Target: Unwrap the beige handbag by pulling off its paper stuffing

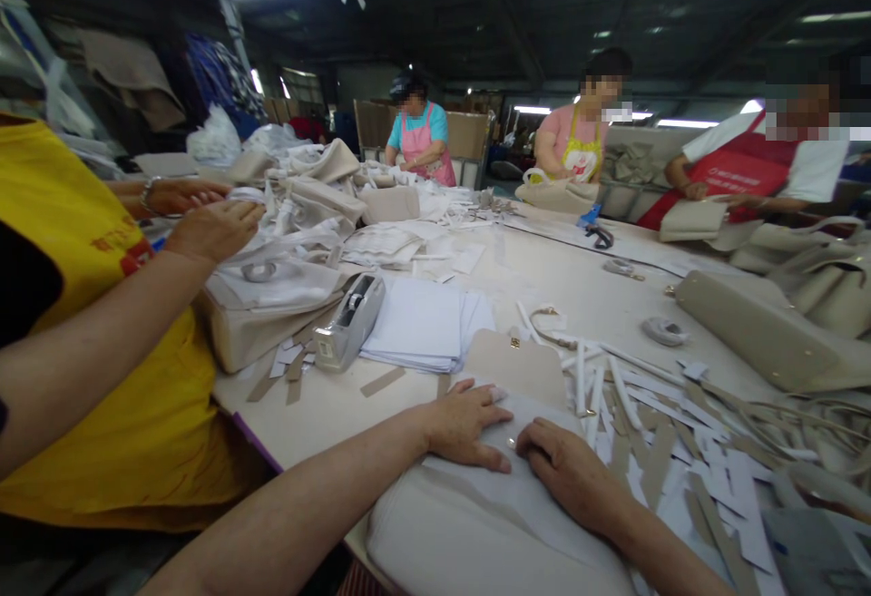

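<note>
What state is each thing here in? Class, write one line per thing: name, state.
Left hand, open, flat on white paper
Right hand, fingers curled on the paper
Cream handbag, lying under the paper
Tape dispenser, lying on the table
Paper stack, loosely piled
Paper strips, scattered

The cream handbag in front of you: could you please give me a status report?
Left hand, right hand flat on white sheet over cream handbag. Offcuts beside right hand.
</note>
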A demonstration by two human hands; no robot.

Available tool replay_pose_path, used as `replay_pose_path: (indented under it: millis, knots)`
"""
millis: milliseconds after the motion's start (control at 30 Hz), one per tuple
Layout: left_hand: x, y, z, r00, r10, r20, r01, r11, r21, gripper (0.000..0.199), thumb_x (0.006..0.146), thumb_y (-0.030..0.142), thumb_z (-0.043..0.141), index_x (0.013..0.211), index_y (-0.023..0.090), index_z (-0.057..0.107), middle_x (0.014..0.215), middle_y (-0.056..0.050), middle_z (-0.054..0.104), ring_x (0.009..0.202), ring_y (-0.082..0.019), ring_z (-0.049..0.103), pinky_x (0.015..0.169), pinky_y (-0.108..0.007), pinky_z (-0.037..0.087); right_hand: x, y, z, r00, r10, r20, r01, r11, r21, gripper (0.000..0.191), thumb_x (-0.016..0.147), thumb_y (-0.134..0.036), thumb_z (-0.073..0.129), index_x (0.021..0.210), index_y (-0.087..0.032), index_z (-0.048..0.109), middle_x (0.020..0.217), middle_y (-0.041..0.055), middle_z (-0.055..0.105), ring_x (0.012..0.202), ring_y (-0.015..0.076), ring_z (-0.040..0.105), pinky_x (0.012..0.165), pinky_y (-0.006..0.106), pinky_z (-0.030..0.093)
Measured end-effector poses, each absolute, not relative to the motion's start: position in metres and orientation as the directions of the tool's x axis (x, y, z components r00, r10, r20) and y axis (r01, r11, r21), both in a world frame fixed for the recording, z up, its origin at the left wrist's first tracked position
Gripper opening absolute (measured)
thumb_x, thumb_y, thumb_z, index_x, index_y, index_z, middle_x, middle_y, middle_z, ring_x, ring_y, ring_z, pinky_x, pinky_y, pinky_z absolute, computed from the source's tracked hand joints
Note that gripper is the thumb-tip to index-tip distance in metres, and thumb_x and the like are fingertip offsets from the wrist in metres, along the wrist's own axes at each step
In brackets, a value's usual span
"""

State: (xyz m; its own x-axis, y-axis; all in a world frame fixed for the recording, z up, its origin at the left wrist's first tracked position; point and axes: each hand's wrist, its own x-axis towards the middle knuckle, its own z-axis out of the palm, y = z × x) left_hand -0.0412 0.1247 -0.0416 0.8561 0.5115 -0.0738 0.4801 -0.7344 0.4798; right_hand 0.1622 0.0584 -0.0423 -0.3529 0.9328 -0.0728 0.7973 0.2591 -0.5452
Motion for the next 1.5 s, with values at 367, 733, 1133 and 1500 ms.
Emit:
replay_pose_path:
  millis: [367,733,1133,1500]
  knots:
    - [-0.041,0.126,-0.047,0.852,0.52,-0.054,0.476,-0.73,0.491,0.08,0.071,0.072,0.045,0.131,0.019,0.042,0.144,-0.018,0.031,0.135,-0.03,0.023,0.11,-0.052,0.011,0.162,0.062,-0.041,-0.415,0.901,-0.122,0.785,0.288,-0.548,0.027,0.082,-0.02,0.04,0.09,-0.028,0.064,0.09,0.0006,0.061,0.087,0.0151,0.056,0.081,0.027,0.04]
    - [-0.045,0.123,-0.052,0.843,0.527,0.111,0.414,-0.766,0.492,0.069,0.07,0.061,0.059,0.126,0.023,0.046,0.138,-0.014,0.041,0.133,-0.03,0.028,0.108,-0.052,0.019,0.161,0.058,-0.041,-0.395,0.917,-0.054,0.771,0.299,-0.562,0.025,0.083,-0.02,0.04,0.094,-0.026,0.062,0.092,0.0009,0.061,0.088,0.0149,0.056,0.081,0.027,0.04]
    - [-0.043,0.122,-0.035,0.922,0.353,0.16,0.249,-0.856,0.454,0.028,0.081,0.033,0.056,0.106,0.022,0.062,0.098,-0.006,0.065,0.092,-0.019,0.058,0.085,-0.029,0.046,0.158,0.056,-0.042,-0.283,0.959,-0.009,0.784,0.226,-0.578,0.031,0.079,-0.019,0.042,0.103,-0.023,0.061,0.098,0.0038,0.067,0.093,0.0177,0.058,0.084,0.029,0.042]
    - [-0.044,0.116,-0.022,0.93,0.361,0.075,0.285,-0.832,0.476,0.034,0.082,0.037,0.055,0.112,0.024,0.062,0.106,-0.007,0.063,0.096,-0.021,0.058,0.089,-0.032,0.046,0.263,0.127,-0.031,0.401,0.916,-0.013,0.875,-0.387,-0.29,0.037,0.082,-0.031,0.035,0.097,-0.013,0.064,0.092,0.0138,0.068,0.087,0.0245,0.063,0.074,0.033,0.044]
